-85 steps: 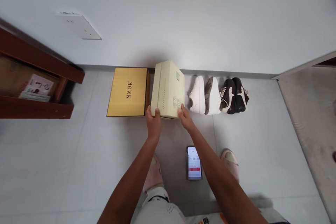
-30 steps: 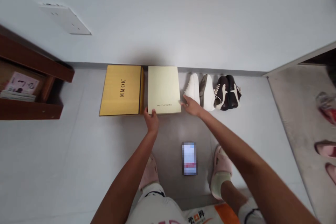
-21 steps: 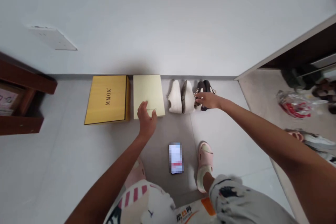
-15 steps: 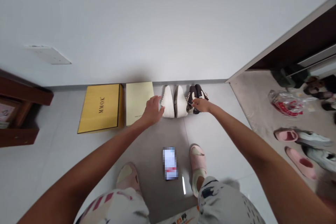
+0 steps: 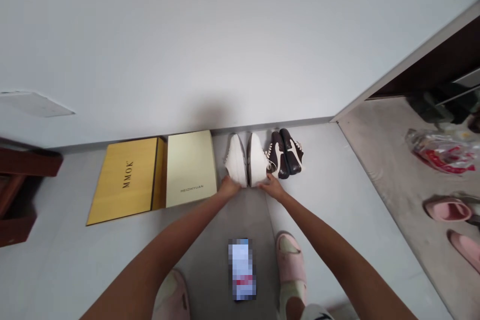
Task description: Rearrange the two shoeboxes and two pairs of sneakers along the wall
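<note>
Two white sneakers stand side by side on the floor, toes toward the wall. My left hand (image 5: 229,187) is closed on the near end of the left white sneaker (image 5: 235,160). At the near end of the right white sneaker (image 5: 257,161), my right hand (image 5: 273,187) grips its outer edge. Some fingers of both hands are hidden by the sneakers. Just right of them sits a pair of dark brown sneakers (image 5: 293,152) with cream trim and laces. A pale cream shoebox (image 5: 191,165) lies left of my left hand.
A yellow shoebox (image 5: 123,175) lies beside the cream one, along the wall (image 5: 240,60). A phone (image 5: 242,270) is on the floor between my slippered feet. Dark wooden furniture (image 5: 26,200) stands at left. Pink slippers (image 5: 448,208) and a plastic bag (image 5: 444,152) lie at right.
My left hand has moved from beside the left white sneaker onto its near end. My right hand has left the brown sneakers for the right white sneaker. The view has shifted.
</note>
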Demonstrator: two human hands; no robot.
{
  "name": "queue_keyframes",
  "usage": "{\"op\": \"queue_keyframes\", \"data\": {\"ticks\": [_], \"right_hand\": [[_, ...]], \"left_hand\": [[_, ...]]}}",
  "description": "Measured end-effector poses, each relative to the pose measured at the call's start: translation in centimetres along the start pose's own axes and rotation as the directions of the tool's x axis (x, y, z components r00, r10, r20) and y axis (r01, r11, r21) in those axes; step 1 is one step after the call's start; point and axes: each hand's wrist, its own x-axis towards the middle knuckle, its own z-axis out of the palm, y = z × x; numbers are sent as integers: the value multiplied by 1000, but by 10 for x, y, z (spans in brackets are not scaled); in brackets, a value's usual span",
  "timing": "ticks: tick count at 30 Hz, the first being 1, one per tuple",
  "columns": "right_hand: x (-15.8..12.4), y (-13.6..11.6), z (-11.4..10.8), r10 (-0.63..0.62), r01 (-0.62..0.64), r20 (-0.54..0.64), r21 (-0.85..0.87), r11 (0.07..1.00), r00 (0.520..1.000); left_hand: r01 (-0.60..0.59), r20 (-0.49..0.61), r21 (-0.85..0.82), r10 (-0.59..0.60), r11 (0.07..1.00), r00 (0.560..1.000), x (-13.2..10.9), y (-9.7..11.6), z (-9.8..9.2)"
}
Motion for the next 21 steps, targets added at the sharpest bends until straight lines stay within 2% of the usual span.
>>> {"op": "queue_keyframes", "data": {"ticks": [2, 4, 8, 12, 15, 18, 21], "right_hand": [[1, 8, 4, 31, -31, 0, 88, 996, 1000], [4, 11, 6, 45, -46, 11, 103, 994, 999], [14, 8, 0, 24, -23, 66, -6, 1000, 998], [20, -3, -14, -67, 78, 82, -142, 987, 994], [22, -17, -25, -132, 146, 66, -298, 943, 989], [22, -34, -30, -204, 205, 58, -504, 839, 977], [20, -48, -28, -247, 243, 92, -672, 700, 965]], "left_hand": [[90, 15, 63, -91, 994, 996, -6, -7, 5], [169, 7, 137, -172, 976, 985, -10, -13, 6], [175, 25, 207, -184, 963, 983, -12, -15, 4], [25, 55, 287, -43, 957, 998, -9, -1, 6], [-97, 118, 337, 60, 936, 991, -4, 14, 11], [-151, 197, 387, 79, 909, 977, -1, 32, 13], [-232, 318, 571, 48, 788, 947, -3, 50, 11]]}}
